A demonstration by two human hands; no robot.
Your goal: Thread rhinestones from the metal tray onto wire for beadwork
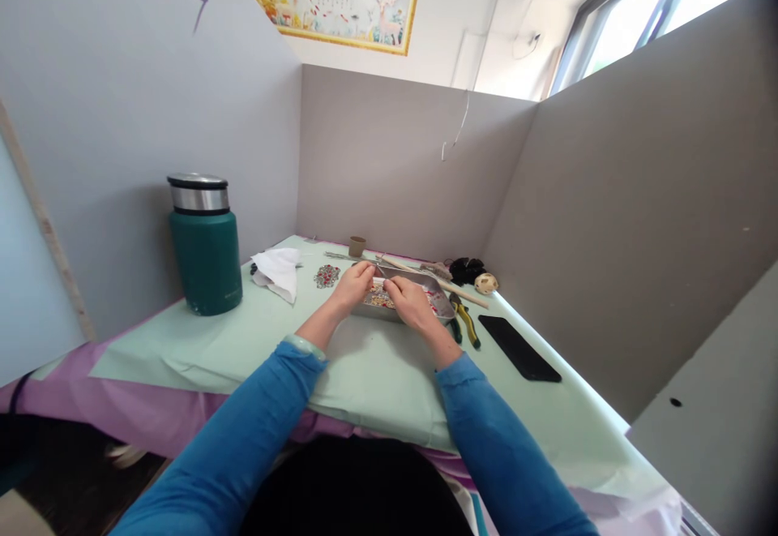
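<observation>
My left hand [356,283] is closed in a pinch over the left part of a metal tray [398,314]. Close beside it, my right hand [409,301] is also closed, fingertips pinched above the same tray. Between the fingertips shows a thin dark sliver, too small to name. Small red, white and tan beads [382,297] lie in the tray, partly hidden by the hands. Left of the tray sits a small heap of red and silver pieces [327,276]. Pliers with yellow and green handles [468,325] rest against the tray's right side.
A green flask [207,260] stands at the left near a crumpled white tissue [276,273]. Behind the tray are a small brown cup [357,246] and a long wooden stick [471,297]. A black phone-like slab [519,348] lies right. Grey partitions [401,155] enclose the table.
</observation>
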